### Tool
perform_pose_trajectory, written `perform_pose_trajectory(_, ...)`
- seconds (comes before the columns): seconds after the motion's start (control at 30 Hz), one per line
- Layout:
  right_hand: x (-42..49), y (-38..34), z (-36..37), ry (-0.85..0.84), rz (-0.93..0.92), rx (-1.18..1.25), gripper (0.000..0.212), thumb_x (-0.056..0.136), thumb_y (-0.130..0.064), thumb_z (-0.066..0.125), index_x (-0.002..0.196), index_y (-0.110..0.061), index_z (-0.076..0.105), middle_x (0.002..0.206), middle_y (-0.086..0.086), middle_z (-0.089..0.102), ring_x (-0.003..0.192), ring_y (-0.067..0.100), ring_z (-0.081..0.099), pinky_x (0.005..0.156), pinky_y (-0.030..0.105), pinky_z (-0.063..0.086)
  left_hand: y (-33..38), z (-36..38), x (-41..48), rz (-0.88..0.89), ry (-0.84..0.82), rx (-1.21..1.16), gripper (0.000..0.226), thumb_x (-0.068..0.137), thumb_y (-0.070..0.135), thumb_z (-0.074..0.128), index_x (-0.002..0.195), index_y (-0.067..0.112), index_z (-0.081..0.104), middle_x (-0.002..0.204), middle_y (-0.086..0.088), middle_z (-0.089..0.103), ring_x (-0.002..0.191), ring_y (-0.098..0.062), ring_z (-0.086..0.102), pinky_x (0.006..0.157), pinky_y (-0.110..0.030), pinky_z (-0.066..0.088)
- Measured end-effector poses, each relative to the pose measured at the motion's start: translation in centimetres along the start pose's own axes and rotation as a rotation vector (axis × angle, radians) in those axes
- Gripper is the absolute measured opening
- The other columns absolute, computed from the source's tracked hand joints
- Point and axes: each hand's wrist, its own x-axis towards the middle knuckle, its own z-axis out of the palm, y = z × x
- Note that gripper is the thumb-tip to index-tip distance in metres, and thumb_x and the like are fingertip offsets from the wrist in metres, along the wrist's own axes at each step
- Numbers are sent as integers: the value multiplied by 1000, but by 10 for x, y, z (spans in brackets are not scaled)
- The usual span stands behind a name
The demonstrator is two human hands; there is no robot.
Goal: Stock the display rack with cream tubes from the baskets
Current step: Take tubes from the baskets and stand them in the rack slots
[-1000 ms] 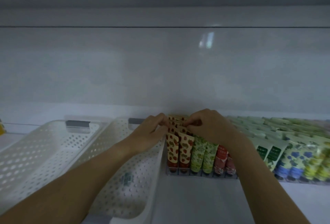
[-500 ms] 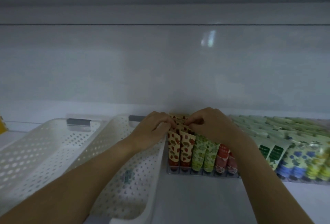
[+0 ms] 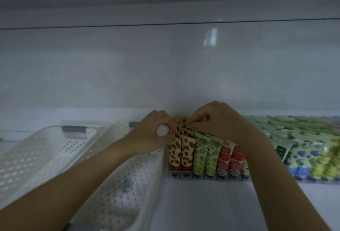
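Observation:
A clear display rack (image 3: pixel 207 177) on the white shelf holds upright rows of cream tubes: cream-coloured strawberry tubes (image 3: pixel 181 150) at the left end, then green tubes (image 3: pixel 204 154), red tubes (image 3: pixel 229 159) and blue and yellow ones further right. My left hand (image 3: pixel 153 135) and my right hand (image 3: pixel 219 120) meet over the back of the strawberry rows. Their fingertips pinch the top edges of the rear strawberry tubes. A white round cap end shows against my left hand.
Two white perforated baskets stand left of the rack, one (image 3: pixel 117 184) right beside it, the other (image 3: pixel 42 153) further left; no tubes show in them. A glossy white back wall (image 3: pixel 165 69) rises behind. Packed green tubes (image 3: pixel 294 127) fill the rack's right side.
Both hands stay at the back of the strawberry rows, with only small finger shifts. A white cap end now shows at my left hand.

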Motion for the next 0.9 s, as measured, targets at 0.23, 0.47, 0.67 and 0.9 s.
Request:
perform_pose_trajectory(0.23, -1, -5, 6, -139, 41, 14, 17, 85, -14, 63, 97, -18, 74, 78, -10, 61, 63, -8, 50, 56, -2, 39, -3, 9, -6, 13, 47, 44, 6, 79, 29, 54, 78, 34, 56, 86, 10, 60, 87, 3, 44, 76, -4, 31)
perform_pose_trajectory(0.47, -1, -6, 6, -165, 41, 15, 20, 84, -9, 61, 95, -19, 75, 76, -9, 63, 56, -6, 52, 55, 1, 40, -4, 9, -8, 16, 55, 13, 10, 78, 28, 54, 76, 37, 52, 82, 19, 55, 87, 11, 42, 75, -3, 32)
perform_pose_trajectory(0.67, 0, -4, 9, -165, 29, -23, 20, 86, -11, 59, 94, -21, 74, 89, -6, 71, 69, 5, 59, 58, 3, 41, -5, 11, -10, -1, 60, -18, 16, 82, 26, 57, 77, 40, 52, 83, 18, 56, 86, 12, 43, 73, -2, 31)
perform_pose_trajectory(0.9, 1, 5, 5, 46, 23, -72, 21, 91, -17, 55, 106, -19, 70, 107, -3, 67, 77, 0, 49, 59, -1, 33, -6, 16, -9, -29, 286, -114, 22, 93, 15, 40, 85, 21, 59, 92, 10, 53, 89, 3, 48, 77, -5, 34)
